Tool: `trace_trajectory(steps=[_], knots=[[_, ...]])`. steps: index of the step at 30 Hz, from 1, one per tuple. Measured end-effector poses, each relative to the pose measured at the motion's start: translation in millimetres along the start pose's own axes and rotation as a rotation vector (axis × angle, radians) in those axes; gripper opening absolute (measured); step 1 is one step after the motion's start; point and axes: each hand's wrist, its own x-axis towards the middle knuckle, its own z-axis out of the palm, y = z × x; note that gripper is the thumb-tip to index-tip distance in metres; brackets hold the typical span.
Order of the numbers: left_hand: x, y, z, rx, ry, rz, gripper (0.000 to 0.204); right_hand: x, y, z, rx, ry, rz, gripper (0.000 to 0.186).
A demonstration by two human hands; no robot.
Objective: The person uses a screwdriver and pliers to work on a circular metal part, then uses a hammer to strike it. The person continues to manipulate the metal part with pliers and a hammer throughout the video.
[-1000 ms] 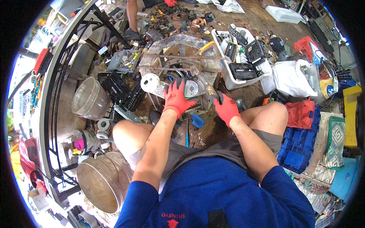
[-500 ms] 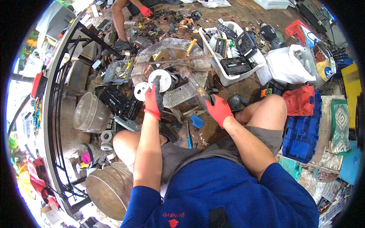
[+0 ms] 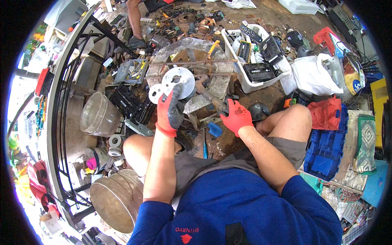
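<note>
My left hand [image 3: 170,111], in a red glove with a dark palm, is closed on a flat white part made of a large and a small disc [image 3: 179,81], each with a hole. The thumb presses on its face, and a darker body shows partly behind the large disc. In my right hand [image 3: 235,116], gloved alike, is the end of a worn handle [image 3: 210,94]; it looks like a hammer, its head up by the discs. Beneath both lies a round, grey stone-like block [image 3: 161,61] with rusty bars across it and a tool with an orange handle [image 3: 213,49].
A white bin [image 3: 253,85] of electronic scraps stands beyond my right hand, with a white sack [image 3: 312,73] beside it. At left are a clear bucket [image 3: 96,116], a tray of tools [image 3: 130,72] and a black metal rack [image 3: 61,110]. A screwdriver [image 3: 205,145] lies between my legs. Another person's leg [image 3: 134,18] shows far off.
The handle in my right hand, blurred before, is now clearer. The white discs face up more fully beneath my left thumb. The other person's red-gloved hand has moved up toward the edge.
</note>
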Motion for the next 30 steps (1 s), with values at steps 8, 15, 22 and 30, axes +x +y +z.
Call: trace_trajectory(steps=[8,15,22,30], knots=[[-5,-3,2,0.290,0.018,-0.017,0.044,-1,7,8,-0.096,0.181,-0.139,0.074],[-11,-9,3,0.391,0.012,0.031,0.035,-5,-8,-4,0.407,0.367,-0.338,0.052],[-30,-28,19,0.882,-0.113,0.120,0.040,-7,-23,-21,1.026,0.165,-0.367,0.029],[-61,10,36,1.092,-0.406,0.003,0.061,-25,-16,-31,0.856,-0.077,-0.372,0.028]])
